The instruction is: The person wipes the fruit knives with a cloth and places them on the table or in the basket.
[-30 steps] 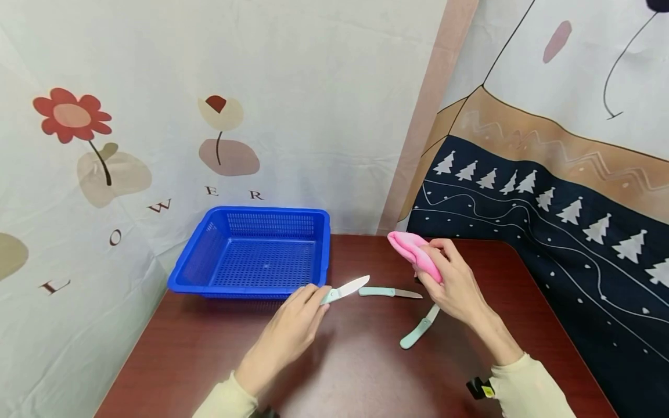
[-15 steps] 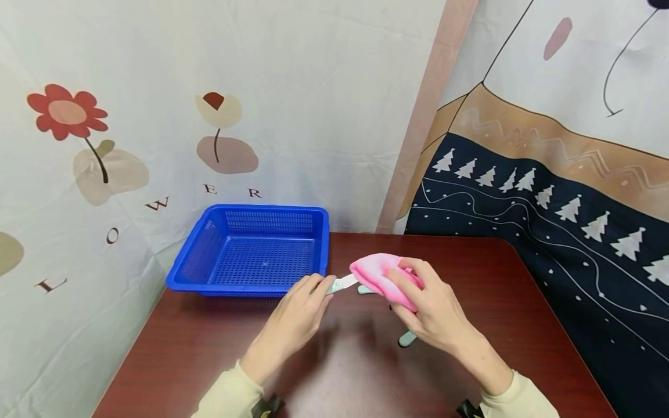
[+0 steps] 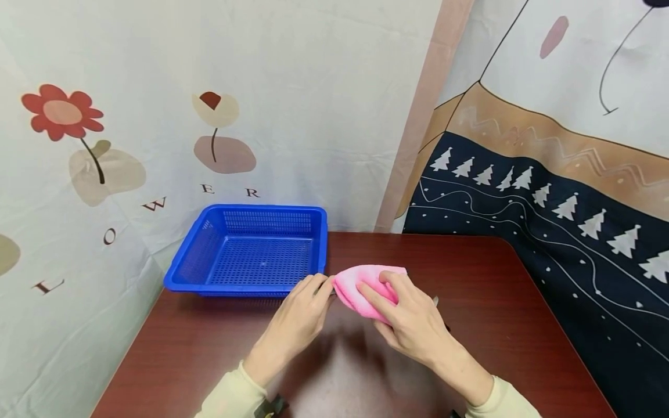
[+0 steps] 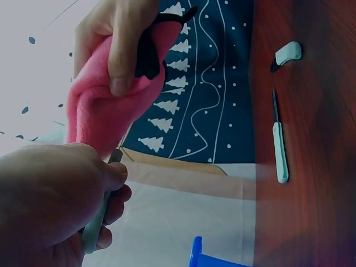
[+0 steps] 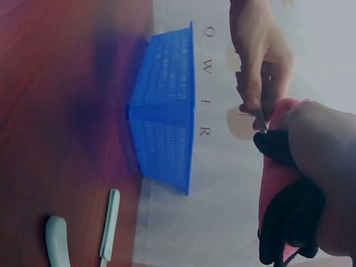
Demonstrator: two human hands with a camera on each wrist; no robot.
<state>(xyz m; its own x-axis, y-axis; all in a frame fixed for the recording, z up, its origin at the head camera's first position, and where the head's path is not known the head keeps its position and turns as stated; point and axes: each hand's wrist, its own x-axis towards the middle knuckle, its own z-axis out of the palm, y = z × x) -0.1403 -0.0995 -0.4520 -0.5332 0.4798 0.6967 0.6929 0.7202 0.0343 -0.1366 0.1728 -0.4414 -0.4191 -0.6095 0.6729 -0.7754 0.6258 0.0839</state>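
My left hand (image 3: pixel 294 316) grips a folding knife by its mint-green handle (image 4: pixel 95 227), just right of the blue basket. In the head view that hand hides most of the knife. A pink cloth (image 3: pixel 360 284) covers most of the blade; a short metal stretch (image 5: pixel 259 118) shows between hand and cloth in the right wrist view. My right hand (image 3: pixel 413 322) pinches the folded cloth against the blade. Black pieces (image 5: pixel 295 208) hang from the cloth. Two more mint-handled folding knives, one straight (image 4: pixel 280 153) and one foreshortened (image 4: pixel 289 53), lie on the table, mostly hidden in the head view.
A blue perforated plastic basket (image 3: pixel 235 288) stands at the table's back left with nothing in it. The dark red-brown table (image 3: pixel 496 302) backs onto printed fabric hangings (image 3: pixel 313 116).
My right hand has brought the pink cloth leftward and down over the blade, up close to my left hand. The left hand has stayed nearly in place, still gripping the folding knife.
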